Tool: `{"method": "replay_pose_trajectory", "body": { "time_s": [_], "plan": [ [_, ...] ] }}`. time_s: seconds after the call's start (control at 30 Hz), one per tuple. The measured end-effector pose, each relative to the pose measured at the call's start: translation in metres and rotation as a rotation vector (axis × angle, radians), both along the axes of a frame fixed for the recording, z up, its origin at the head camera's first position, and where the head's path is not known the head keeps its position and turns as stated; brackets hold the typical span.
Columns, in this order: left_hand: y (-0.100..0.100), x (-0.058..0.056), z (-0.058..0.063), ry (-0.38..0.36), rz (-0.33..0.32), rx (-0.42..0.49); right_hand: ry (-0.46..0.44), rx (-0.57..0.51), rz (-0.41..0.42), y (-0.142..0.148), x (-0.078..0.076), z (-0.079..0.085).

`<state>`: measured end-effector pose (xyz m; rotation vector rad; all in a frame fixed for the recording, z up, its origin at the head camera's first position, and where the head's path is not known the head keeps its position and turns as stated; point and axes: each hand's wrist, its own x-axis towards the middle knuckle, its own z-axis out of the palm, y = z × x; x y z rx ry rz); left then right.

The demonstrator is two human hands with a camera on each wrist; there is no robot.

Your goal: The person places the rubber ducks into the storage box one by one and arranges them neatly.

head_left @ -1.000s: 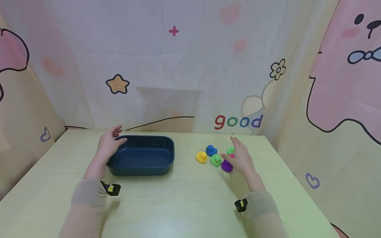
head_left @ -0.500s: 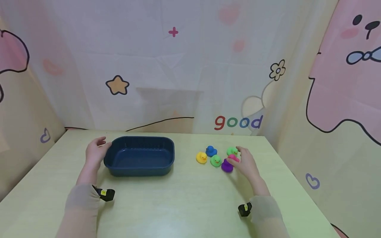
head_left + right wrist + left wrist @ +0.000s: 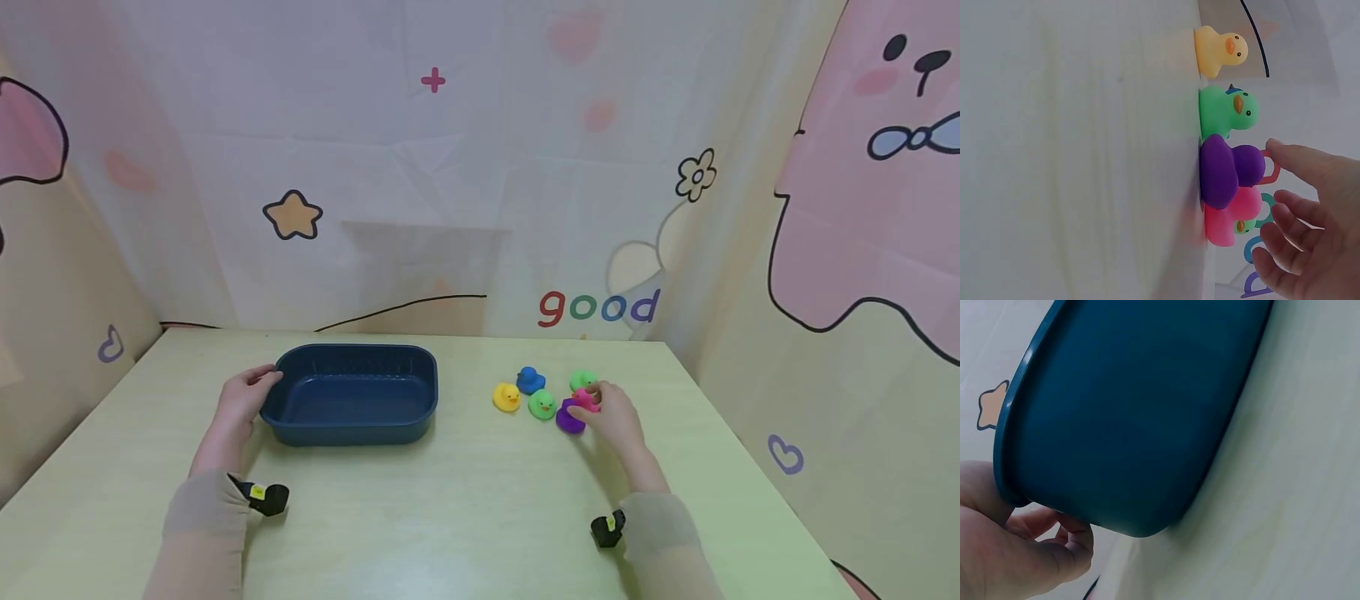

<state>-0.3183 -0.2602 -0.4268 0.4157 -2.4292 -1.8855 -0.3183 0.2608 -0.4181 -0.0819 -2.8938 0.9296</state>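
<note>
A dark blue rectangular basin (image 3: 352, 435) stands on the table, left of the middle. My left hand (image 3: 238, 402) grips its left end; in the left wrist view, the thumb is at the rim and the curled fingers are below it. My right hand (image 3: 617, 421) hovers at the right of a cluster of rubber ducks, thumb and fingers apart, holding nothing. Nearest it are a purple duck (image 3: 1217, 172) and a pink duck (image 3: 1219, 226); the thumb tip is close to the purple one's head. A green duck (image 3: 582, 380) lies behind, partly hidden.
Left of the purple duck sit another green duck (image 3: 542, 405), a blue duck (image 3: 530, 381) and a yellow duck (image 3: 506, 397). Pale table surface (image 3: 465, 500) lies between the basin and the ducks. A printed curtain (image 3: 420, 167) hangs behind the table.
My left hand has moved from over the basin's back left corner to its left end and now grips it. My right hand has lowered toward the pink and purple ducks, its fingers drawing closer together.
</note>
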Motion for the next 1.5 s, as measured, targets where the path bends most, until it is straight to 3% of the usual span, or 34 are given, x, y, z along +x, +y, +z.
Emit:
{"method": "replay_pose_trajectory", "body": {
  "time_s": [0.37, 0.63, 0.97, 1.23, 1.5],
  "plan": [
    [0.001, 0.001, -0.004, -0.007, -0.028, 0.12, -0.104, 0.069, -0.033, -0.012, -0.004, 0.001],
    [0.002, 0.002, -0.004, -0.01, -0.029, 0.118, -0.143, 0.122, -0.068, -0.015, -0.011, 0.002],
    [0.008, 0.001, -0.006, -0.006, -0.129, 0.145, -0.143, 0.164, -0.103, -0.017, -0.013, 0.001],
    [0.019, -0.004, -0.009, 0.027, -0.155, 0.181, -0.13, 0.152, -0.07, -0.018, -0.009, 0.015],
    [0.029, -0.007, -0.014, 0.041, -0.165, 0.223, -0.048, 0.197, 0.096, -0.015, -0.008, 0.021]
  ]
}}
